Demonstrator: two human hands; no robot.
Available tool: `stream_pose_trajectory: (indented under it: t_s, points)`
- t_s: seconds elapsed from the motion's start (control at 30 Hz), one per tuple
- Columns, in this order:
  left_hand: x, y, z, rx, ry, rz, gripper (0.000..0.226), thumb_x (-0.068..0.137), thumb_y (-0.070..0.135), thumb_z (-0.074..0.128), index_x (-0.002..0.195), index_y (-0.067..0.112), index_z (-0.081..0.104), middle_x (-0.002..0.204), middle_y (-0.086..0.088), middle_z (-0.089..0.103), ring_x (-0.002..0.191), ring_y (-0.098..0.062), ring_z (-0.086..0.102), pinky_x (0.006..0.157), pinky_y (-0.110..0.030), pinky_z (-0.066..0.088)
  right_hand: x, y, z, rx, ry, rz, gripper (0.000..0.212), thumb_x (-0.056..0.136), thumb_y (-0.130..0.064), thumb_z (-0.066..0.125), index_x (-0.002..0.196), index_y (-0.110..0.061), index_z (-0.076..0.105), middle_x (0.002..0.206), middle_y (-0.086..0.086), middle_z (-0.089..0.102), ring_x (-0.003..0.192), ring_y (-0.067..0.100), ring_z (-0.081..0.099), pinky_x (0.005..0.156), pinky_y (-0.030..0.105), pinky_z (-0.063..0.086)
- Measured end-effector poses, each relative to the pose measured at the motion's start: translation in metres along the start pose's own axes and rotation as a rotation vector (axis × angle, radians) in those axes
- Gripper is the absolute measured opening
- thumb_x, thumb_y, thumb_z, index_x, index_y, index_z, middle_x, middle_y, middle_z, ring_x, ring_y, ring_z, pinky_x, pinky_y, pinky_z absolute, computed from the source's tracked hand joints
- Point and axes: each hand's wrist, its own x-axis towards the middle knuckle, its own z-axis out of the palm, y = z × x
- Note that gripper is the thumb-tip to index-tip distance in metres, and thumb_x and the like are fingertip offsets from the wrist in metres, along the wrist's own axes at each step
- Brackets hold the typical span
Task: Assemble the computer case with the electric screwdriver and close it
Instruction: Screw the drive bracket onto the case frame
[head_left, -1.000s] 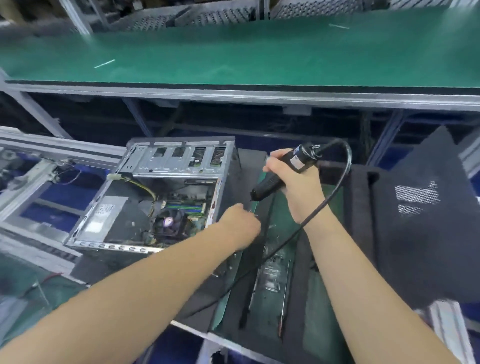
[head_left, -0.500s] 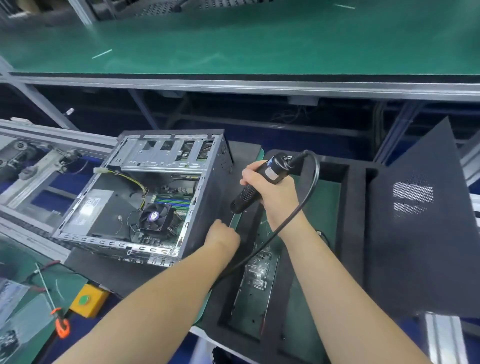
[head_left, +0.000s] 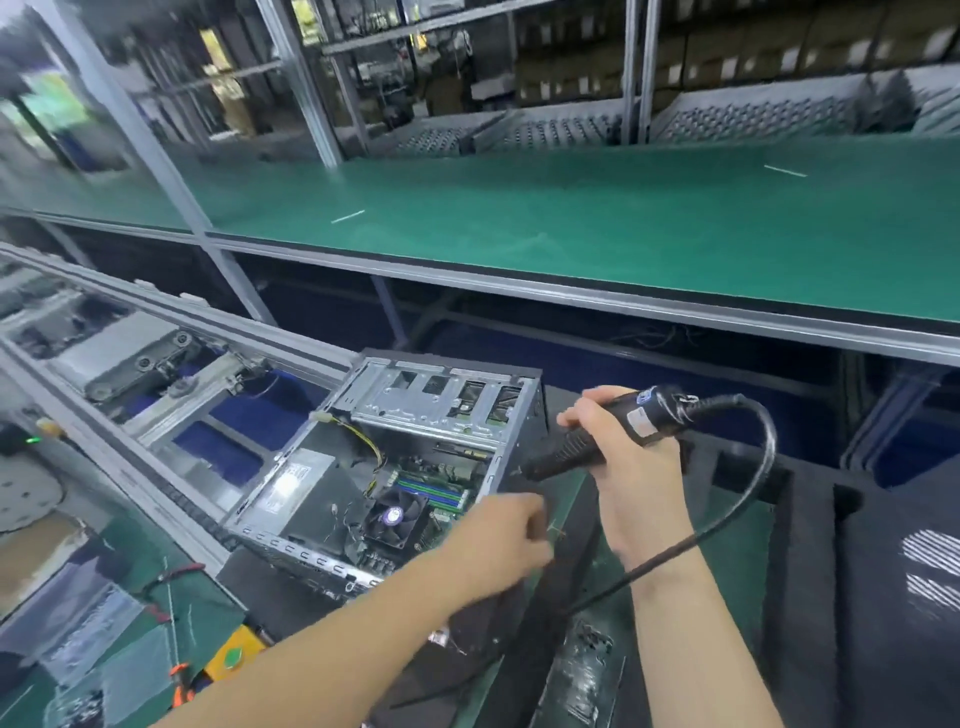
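Computer case (head_left: 395, 467) lying open on its side at the left edge of black foam tray (head_left: 810, 545), fan and memory sticks exposed, side panel not yet fitted. Electric screwdriver (head_left: 597, 439) gripped in right hand (head_left: 631, 467), fingers wrapped round the barrel, tip angled down toward the case's near right edge, probably lined up for a screw along that rim. Black cable (head_left: 748, 499) looping from the tool's rear down past the wrist. Left hand (head_left: 501, 540) just below the bit beside the case wall, fingers curled; blurred, so impossible to tell whether pinching a screw or closed on nothing, though likely steadying or feeding one. Dark perforated panel (head_left: 924, 571) propped at the tray's right edge, seemingly awaiting closing. Green workbench (head_left: 571, 223) beyond; conveyor rail (head_left: 156, 374) along the left.
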Motion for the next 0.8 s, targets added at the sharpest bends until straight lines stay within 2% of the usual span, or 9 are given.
stream_pose_trajectory:
  t_s: [0.03, 0.1, 0.2, 0.3, 0.43, 0.5, 0.6, 0.7, 0.8]
  points:
    - [-0.002, -0.007, -0.019, -0.153, 0.065, -0.051, 0.010, 0.075, 0.026, 0.064, 0.071, 0.023, 0.055, 0.069, 0.003, 0.064, 0.065, -0.014, 0.062, 0.056, -0.026, 0.046, 0.001, 0.000, 0.011, 0.035, -0.004, -0.004, 0.014, 0.090, -0.007, 0.076, 0.089, -0.021, 0.073, 0.087, 0.010, 0.073, 0.091, 0.028, 0.070, 0.092, 0.047, 0.057]
    - [0.000, -0.028, -0.050, -0.432, 0.178, -0.151, 0.008, 0.077, 0.019, 0.064, 0.072, 0.017, 0.058, 0.062, 0.000, 0.064, 0.054, -0.014, 0.061, 0.052, -0.026, 0.047, 0.003, 0.002, 0.034, 0.127, 0.007, 0.009, 0.019, 0.091, -0.001, 0.074, 0.088, -0.020, 0.072, 0.088, 0.008, 0.071, 0.089, 0.027, 0.069, 0.091, 0.045, 0.060]
    - [0.012, -0.063, -0.081, -0.748, 0.259, -0.236, 0.008, 0.079, 0.012, 0.063, 0.073, 0.013, 0.059, 0.071, -0.009, 0.067, 0.055, -0.019, 0.061, 0.056, -0.030, 0.053, 0.004, 0.013, 0.065, 0.187, 0.036, 0.015, 0.013, 0.083, -0.010, 0.078, 0.088, -0.021, 0.073, 0.090, 0.009, 0.070, 0.090, 0.028, 0.069, 0.094, 0.047, 0.059]
    - [0.033, -0.097, -0.102, -0.969, 0.252, -0.234, 0.004, 0.073, 0.014, 0.065, 0.078, 0.015, 0.065, 0.078, -0.010, 0.064, 0.060, -0.018, 0.061, 0.063, -0.029, 0.056, 0.009, 0.031, 0.098, 0.163, 0.078, 0.000, 0.012, 0.080, -0.014, 0.078, 0.086, -0.023, 0.074, 0.089, 0.008, 0.069, 0.089, 0.026, 0.068, 0.094, 0.049, 0.058]
    - [0.062, -0.144, -0.124, -1.061, 0.176, -0.192, 0.004, 0.082, 0.019, 0.070, 0.078, 0.021, 0.070, 0.082, -0.005, 0.061, 0.061, -0.013, 0.066, 0.082, -0.038, 0.058, 0.018, 0.053, 0.139, 0.170, 0.165, 0.002, 0.011, 0.081, -0.014, 0.078, 0.088, -0.021, 0.073, 0.092, 0.013, 0.068, 0.092, 0.032, 0.067, 0.103, 0.063, 0.054]
    - [0.075, -0.168, -0.131, -1.082, 0.152, -0.172, 0.004, 0.080, 0.024, 0.075, 0.082, 0.021, 0.073, 0.086, -0.003, 0.063, 0.063, -0.009, 0.068, 0.086, -0.041, 0.060, 0.020, 0.064, 0.154, 0.149, 0.211, -0.010, 0.011, 0.085, -0.014, 0.077, 0.087, -0.024, 0.074, 0.090, 0.014, 0.069, 0.092, 0.031, 0.069, 0.105, 0.063, 0.052]
    - [0.095, -0.197, -0.137, -1.123, 0.079, -0.142, 0.017, 0.074, 0.034, 0.080, 0.085, 0.022, 0.077, 0.095, -0.003, 0.067, 0.067, -0.008, 0.071, 0.088, -0.040, 0.060, 0.024, 0.078, 0.170, 0.153, 0.271, -0.048, 0.020, 0.096, -0.009, 0.072, 0.086, -0.026, 0.074, 0.087, 0.014, 0.069, 0.090, 0.029, 0.069, 0.103, 0.059, 0.053]
    - [0.111, -0.215, -0.132, -1.143, 0.012, -0.098, 0.005, 0.088, 0.022, 0.077, 0.091, 0.019, 0.080, 0.104, -0.005, 0.071, 0.079, -0.010, 0.072, 0.082, -0.037, 0.062, 0.026, 0.087, 0.179, 0.155, 0.345, -0.090, 0.018, 0.097, -0.007, 0.070, 0.088, -0.022, 0.073, 0.085, 0.012, 0.068, 0.089, 0.029, 0.068, 0.100, 0.055, 0.055]
    - [0.121, -0.221, -0.125, -1.116, -0.068, -0.048, 0.010, 0.095, 0.016, 0.070, 0.096, 0.018, 0.080, 0.106, 0.000, 0.073, 0.091, -0.013, 0.068, 0.081, -0.039, 0.063, 0.029, 0.089, 0.181, 0.147, 0.387, -0.099, 0.012, 0.098, -0.008, 0.070, 0.093, -0.019, 0.071, 0.085, 0.012, 0.069, 0.089, 0.028, 0.070, 0.100, 0.055, 0.056]
